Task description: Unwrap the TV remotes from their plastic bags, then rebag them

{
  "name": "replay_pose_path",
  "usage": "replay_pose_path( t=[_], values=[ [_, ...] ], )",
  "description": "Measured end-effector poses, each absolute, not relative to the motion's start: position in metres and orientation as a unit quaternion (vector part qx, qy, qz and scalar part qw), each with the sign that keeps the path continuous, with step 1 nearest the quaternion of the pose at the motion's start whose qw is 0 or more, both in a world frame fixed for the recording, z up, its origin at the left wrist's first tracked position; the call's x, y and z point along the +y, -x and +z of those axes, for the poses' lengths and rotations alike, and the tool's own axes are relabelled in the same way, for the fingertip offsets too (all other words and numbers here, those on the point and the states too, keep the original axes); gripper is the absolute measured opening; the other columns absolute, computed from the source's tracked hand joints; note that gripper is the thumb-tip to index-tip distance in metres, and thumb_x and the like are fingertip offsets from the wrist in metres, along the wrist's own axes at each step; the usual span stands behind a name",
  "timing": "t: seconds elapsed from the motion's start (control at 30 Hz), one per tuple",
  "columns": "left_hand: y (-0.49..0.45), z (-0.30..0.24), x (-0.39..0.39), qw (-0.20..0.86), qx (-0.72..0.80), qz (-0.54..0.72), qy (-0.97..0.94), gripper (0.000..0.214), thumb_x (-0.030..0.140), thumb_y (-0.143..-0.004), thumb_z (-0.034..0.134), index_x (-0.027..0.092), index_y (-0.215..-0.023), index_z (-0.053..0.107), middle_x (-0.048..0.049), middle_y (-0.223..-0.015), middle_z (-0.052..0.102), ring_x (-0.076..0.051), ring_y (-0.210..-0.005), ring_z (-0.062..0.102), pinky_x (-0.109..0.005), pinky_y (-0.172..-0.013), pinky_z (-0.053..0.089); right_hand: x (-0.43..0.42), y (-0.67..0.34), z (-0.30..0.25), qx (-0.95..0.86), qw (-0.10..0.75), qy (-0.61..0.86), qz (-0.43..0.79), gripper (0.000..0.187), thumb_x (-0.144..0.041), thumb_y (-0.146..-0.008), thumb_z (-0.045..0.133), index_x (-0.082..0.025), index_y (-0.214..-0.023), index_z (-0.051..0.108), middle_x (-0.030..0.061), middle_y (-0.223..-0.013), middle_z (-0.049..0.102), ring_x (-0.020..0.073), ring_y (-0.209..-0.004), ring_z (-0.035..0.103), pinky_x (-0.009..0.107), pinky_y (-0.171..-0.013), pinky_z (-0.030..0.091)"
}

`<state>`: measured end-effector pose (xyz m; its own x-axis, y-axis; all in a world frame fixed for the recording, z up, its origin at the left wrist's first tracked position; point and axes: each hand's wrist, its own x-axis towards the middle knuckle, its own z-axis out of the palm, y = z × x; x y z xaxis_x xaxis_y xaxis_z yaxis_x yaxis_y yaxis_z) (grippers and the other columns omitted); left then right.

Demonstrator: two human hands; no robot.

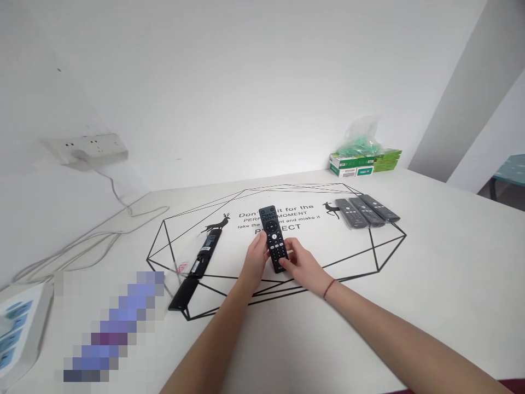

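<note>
A black remote control with its buttons facing up is held over the white table, near the middle. My left hand grips its lower left edge and my right hand grips its lower right end. A red string circles my right wrist. To the left lies another black remote with its back open, and its loose black cover lies just below it.
Three grey remotes lie side by side at the right of the table's black line drawing. Green boxes with a plastic bag stand at the back right. A wall socket and white cables are at the left, a power strip at the front left.
</note>
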<state>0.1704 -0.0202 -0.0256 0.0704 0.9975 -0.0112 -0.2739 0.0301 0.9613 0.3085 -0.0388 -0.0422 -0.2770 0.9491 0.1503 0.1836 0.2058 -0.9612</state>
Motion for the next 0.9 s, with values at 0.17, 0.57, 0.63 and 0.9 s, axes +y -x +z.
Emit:
replay_pose_path(
  t=[0.17,0.57,0.63,0.9],
  values=[
    [-0.169,-0.024,-0.021,0.584,0.414,0.531,-0.452,0.041,0.052,-0.084,0.050,0.018,-0.103,0.061,-0.0087,-0.107,0.064,-0.021,-0.102,0.057,-0.030,-0.081,0.044,-0.038,-0.309,-0.043,-0.667,0.411,0.432,0.446,0.025,-0.019,-0.079,0.054,-0.020,-0.103,0.047,0.0021,-0.087,0.063,0.0167,-0.076,0.059,0.030,-0.069,0.045],
    [-0.138,-0.004,-0.016,0.294,0.494,0.440,-0.690,0.018,0.039,-0.078,0.060,0.025,-0.078,0.070,-0.0052,-0.089,0.068,-0.022,-0.090,0.059,-0.030,-0.087,0.042,-0.034,-0.311,-0.044,-0.674,0.403,0.438,0.437,0.031,-0.042,-0.082,0.057,-0.018,-0.101,0.056,0.0052,-0.095,0.066,0.0211,-0.086,0.059,0.035,-0.076,0.047],
    [-0.110,0.002,-0.013,0.216,0.596,0.484,-0.603,0.014,0.033,-0.074,0.063,0.025,-0.081,0.071,-0.0068,-0.093,0.068,-0.025,-0.094,0.059,-0.032,-0.089,0.041,-0.033,-0.311,-0.046,-0.669,0.401,0.448,0.437,0.033,-0.045,-0.081,0.056,-0.017,-0.099,0.056,0.0052,-0.094,0.066,0.0213,-0.085,0.059,0.035,-0.076,0.047],
    [-0.005,0.005,-0.020,0.078,0.887,0.311,-0.331,0.036,0.019,-0.057,0.064,0.021,-0.092,0.067,-0.0202,-0.122,0.057,-0.048,-0.118,0.042,-0.062,-0.092,0.029,-0.035,-0.309,-0.043,-0.661,0.384,0.471,0.441,0.029,-0.046,-0.080,0.056,-0.018,-0.088,0.053,0.0036,-0.084,0.064,0.0198,-0.077,0.057,0.032,-0.069,0.045]
  ],
)
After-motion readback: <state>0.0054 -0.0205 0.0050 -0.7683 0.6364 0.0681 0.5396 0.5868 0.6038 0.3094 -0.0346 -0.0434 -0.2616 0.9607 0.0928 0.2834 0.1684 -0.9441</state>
